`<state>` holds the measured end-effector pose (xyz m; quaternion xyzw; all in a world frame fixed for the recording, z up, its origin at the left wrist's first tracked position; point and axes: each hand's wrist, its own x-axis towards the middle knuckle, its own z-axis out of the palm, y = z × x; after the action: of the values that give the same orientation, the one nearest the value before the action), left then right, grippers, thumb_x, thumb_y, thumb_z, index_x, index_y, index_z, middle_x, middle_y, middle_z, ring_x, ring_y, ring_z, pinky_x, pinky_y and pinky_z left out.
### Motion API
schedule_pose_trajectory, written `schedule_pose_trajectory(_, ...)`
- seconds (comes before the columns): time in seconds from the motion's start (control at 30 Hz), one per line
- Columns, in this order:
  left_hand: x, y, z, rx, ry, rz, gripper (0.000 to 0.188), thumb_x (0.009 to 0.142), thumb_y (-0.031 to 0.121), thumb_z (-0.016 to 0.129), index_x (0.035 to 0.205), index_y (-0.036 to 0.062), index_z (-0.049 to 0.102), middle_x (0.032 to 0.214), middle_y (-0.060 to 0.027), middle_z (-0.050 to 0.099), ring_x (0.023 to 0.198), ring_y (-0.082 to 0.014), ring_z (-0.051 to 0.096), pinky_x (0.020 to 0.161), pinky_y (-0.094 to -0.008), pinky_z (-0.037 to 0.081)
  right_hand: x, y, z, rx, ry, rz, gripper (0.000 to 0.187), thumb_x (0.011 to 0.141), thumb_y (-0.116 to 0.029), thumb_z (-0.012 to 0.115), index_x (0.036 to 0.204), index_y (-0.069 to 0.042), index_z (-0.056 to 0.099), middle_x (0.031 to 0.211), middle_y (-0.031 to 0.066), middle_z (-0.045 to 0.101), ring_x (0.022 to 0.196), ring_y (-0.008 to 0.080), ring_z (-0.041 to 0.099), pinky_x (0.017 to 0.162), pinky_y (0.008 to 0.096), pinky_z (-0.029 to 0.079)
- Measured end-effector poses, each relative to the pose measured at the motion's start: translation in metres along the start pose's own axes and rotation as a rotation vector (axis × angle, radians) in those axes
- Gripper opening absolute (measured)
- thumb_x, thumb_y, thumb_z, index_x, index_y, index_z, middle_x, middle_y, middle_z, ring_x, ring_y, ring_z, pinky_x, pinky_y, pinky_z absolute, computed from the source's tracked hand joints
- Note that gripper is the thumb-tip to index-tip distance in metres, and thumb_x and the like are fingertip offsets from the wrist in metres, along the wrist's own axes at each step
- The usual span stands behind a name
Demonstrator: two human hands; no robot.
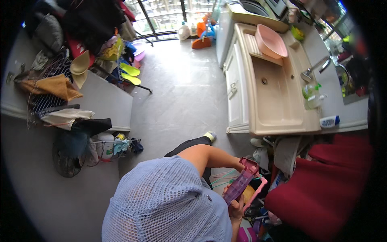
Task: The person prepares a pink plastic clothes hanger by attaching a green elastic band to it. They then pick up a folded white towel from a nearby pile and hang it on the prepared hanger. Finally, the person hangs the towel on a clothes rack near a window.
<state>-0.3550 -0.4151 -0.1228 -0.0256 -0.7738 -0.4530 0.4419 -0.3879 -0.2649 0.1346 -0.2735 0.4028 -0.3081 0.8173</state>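
Observation:
A long purple see-through plastic container (238, 186) with a dark red end (250, 165) is tilted in front of me at the lower right. My right hand (236, 207) is wrapped round its lower part. My left arm, out of a light blue knitted sleeve (161, 201), reaches across to the dark red end. There my left hand (242, 163) is mostly hidden behind the container, so its fingers do not show. Beside the container are a pink plastic rim (258, 194), something yellow, and thin green and pink hangers (221, 177).
At right stands a beige sink (278, 105) with a pink basin (271, 40) on its ledge. Dark red cloth (322, 189) hangs below it, over crowded items. Clothes and a wire rack (44, 92) line the left. Grey tiled floor (177, 80) runs to the far window.

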Motion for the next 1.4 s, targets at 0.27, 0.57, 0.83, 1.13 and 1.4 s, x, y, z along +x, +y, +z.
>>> schedule_pose_trajectory(0.27,-0.097,0.132,-0.151,0.33,0.183,-0.838,0.038,0.088,0.044,0.051,0.088,0.0063,0.056,0.08,-0.0164,0.059,0.079,-0.0372,0.06,0.066,-0.045,0.046,0.073,0.007,0.022,-0.015,-0.3,0.282,0.069,0.064,-0.025,0.071,0.121,0.004,0.046,0.104,0.0107,0.059,0.088,0.0159,0.058,0.077,0.0274,0.048)
schedule_pose_trajectory(0.57,-0.136,0.278,-0.305,0.649,0.122,-1.116,0.02,0.086,0.027,0.055,0.086,0.0069,0.058,0.071,-0.0132,0.062,0.07,-0.0337,0.06,0.065,-0.0444,0.046,0.156,-0.016,0.109,-0.108,-0.527,0.51,0.062,0.076,-0.034,0.062,0.12,0.006,0.046,0.094,0.0113,0.062,0.076,0.0131,0.058,0.068,0.0225,0.046)
schedule_pose_trajectory(0.83,-0.169,0.353,-0.394,0.888,0.382,-1.24,0.024,0.081,0.034,0.062,0.087,0.0109,0.063,0.078,-0.0118,0.064,0.076,-0.033,0.061,0.064,-0.0431,0.047,0.212,-0.036,0.15,-0.426,-0.555,0.527,0.046,0.08,-0.026,0.064,0.112,0.004,0.052,0.09,0.0089,0.062,0.084,0.0138,0.058,0.08,0.0257,0.044)
schedule_pose_trajectory(1.13,-0.173,0.358,-0.432,0.875,0.685,-1.039,0.018,0.081,0.023,0.067,0.087,0.006,0.063,0.073,-0.01,0.064,0.066,-0.0236,0.061,0.06,-0.0337,0.046,0.216,-0.09,0.156,-0.601,-0.391,0.378,0.044,0.081,-0.02,0.063,0.118,0.001,0.05,0.093,0.0057,0.061,0.085,0.0104,0.055,0.076,0.0216,0.043)
schedule_pose_trajectory(1.4,-0.108,0.306,-0.458,0.518,0.84,-0.83,0.011,0.08,0.011,0.069,0.084,0.0021,0.064,0.073,-0.0037,0.066,0.062,-0.008,0.058,0.057,-0.0246,0.045,0.182,-0.109,0.159,-0.466,-0.206,0.163,0.047,0.08,-0.008,0.057,0.124,0.003,0.044,0.096,0.0066,0.06,0.088,0.0105,0.055,0.079,0.023,0.044)
